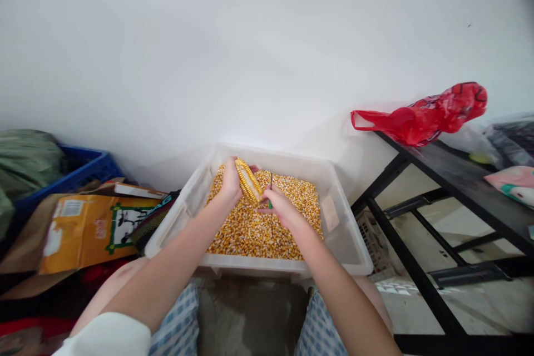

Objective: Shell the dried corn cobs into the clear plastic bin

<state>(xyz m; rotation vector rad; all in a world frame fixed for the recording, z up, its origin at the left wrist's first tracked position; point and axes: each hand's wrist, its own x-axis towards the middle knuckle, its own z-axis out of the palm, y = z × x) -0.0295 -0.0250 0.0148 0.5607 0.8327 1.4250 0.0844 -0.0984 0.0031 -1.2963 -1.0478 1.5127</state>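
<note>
Ear of corn (249, 182), pale strip bare along its middle, held tilted above loose kernels (258, 233). Left hand (231, 181) wrapped around the ear's upper part, fingers closed on it. Right hand (281, 206) by the lower end, fingers curled shut on a slim green-handled tool (270, 201); tip detail too small to tell. Kernels fill a translucent plastic bin (344, 239). Left of bin: yellow cardboard box (87, 228), blue crate (94, 162). Right: red plastic bag (434, 114) atop black-framed table (475, 178).
</note>
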